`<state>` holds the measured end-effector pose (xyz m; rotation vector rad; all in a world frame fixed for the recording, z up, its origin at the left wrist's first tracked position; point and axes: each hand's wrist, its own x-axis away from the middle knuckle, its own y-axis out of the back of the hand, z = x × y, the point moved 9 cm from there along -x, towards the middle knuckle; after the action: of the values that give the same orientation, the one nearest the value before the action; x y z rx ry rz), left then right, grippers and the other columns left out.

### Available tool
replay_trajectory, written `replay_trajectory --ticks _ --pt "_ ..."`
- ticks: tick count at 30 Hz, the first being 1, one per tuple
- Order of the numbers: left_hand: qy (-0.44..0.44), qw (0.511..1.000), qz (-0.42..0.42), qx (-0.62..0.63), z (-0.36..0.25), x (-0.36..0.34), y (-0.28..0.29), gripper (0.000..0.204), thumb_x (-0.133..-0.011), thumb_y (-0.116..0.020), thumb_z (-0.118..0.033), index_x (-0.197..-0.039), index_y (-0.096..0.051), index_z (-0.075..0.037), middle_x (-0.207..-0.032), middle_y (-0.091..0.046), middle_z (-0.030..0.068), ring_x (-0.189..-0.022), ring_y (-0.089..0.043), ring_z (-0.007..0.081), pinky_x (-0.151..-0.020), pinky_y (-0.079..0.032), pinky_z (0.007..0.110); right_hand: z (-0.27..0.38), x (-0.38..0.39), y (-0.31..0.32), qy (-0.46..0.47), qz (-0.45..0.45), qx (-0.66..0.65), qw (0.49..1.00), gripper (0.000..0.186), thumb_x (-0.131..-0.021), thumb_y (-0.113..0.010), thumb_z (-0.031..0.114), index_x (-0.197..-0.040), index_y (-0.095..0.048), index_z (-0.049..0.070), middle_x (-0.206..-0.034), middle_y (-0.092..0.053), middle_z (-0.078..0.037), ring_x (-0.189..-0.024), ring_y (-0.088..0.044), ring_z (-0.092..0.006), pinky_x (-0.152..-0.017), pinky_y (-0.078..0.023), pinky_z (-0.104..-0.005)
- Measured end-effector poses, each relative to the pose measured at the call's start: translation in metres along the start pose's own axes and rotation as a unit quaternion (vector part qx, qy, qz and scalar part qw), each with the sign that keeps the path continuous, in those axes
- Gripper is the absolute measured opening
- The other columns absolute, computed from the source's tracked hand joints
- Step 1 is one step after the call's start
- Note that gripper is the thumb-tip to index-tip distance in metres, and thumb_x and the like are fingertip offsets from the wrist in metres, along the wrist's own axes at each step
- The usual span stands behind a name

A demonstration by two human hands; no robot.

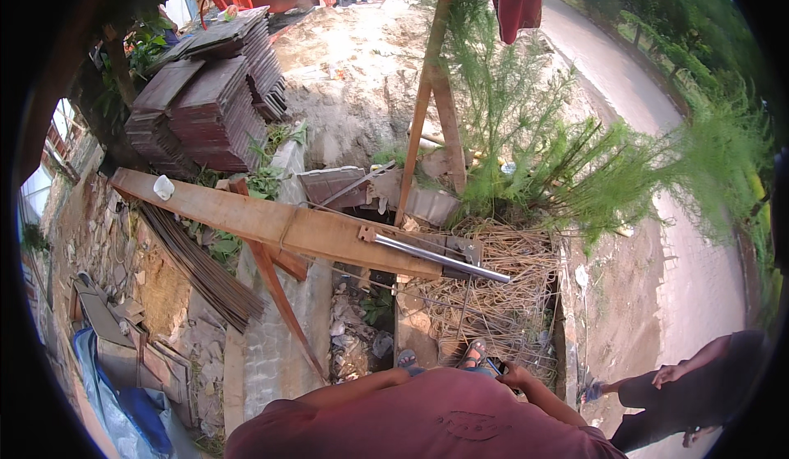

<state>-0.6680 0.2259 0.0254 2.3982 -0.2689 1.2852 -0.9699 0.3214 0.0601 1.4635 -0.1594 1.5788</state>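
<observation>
My right hand (516, 374) shows just above my red shirt at the lower edge, its fingers closed round a small dark flat object (496, 366). My left forearm (353, 387) lies across the top of the shirt, and its hand is hidden behind the shirt. Just beyond my hands are my two sandalled feet (475, 350). Ahead of them a long wooden plank (271, 222) lies as a bench, with a metal pipe lever (436, 258) fixed on its right end. A pile of bent wire rods (501, 295) lies under and around that end.
A bundle of straight steel rods (197, 266) lies on the left, with stacked roof tiles (214, 106) beyond it. A wooden post (427, 97) leans up by a green bush (559, 155). Another person (682, 385) bends at lower right beside a road (625, 81).
</observation>
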Motion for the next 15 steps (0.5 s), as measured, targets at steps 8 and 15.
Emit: replay_trajectory --ticks 8,15 --pt "-0.155 0.793 -0.185 0.560 0.035 -0.097 -0.017 0.026 -0.085 -0.051 -0.021 -0.100 -0.060 -0.002 -0.085 -0.061 0.0170 -0.072 -0.059 0.0299 -0.065 -0.047 0.039 -0.071 -0.001 -0.030 -0.049 -0.032 -0.043 0.997 0.071 -0.065 -0.068 0.047 -0.121 -0.057 0.006 -0.104 -0.064 -0.023 -0.099 -0.063 -0.0324 -0.085 -0.049 -0.0389" --pt "0.020 0.958 -0.103 0.267 0.046 -0.184 -0.081 0.050 -0.081 -0.054 -0.028 -0.129 -0.051 -0.014 -0.122 -0.056 0.0245 -0.108 -0.060 0.0285 -0.091 -0.045 0.046 -0.140 0.018 -0.056 -0.101 -0.016 -0.060 0.993 0.057 -0.069 -0.069 0.048 -0.109 -0.063 0.008 -0.099 -0.065 -0.020 -0.095 -0.064 -0.0311 -0.085 -0.049 -0.0392"
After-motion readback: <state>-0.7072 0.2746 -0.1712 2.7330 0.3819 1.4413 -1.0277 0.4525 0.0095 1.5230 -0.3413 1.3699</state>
